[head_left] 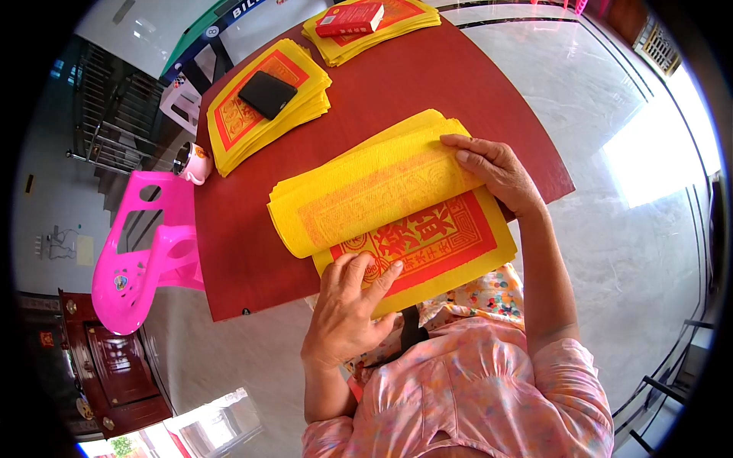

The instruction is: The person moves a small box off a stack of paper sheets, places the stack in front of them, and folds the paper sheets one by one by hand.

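A stack of yellow joss paper (366, 191) lies on the red table, its upper sheets curled over away from me. Beneath the curl shows a sheet with a red printed panel (427, 240) and gold characters. My right hand (496, 172) grips the right end of the curled sheets, thumb and fingers closed on their edge. Resting on the lower left of the printed sheet, my left hand (351, 301) has its fingers apart and holds nothing.
Two more joss paper stacks lie farther back on the red table (382, 91); a black phone (267, 94) rests on one, a red box (350, 19) on the other. A pink mug (193, 163) stands at the left edge, near a pink plastic chair (145, 259).
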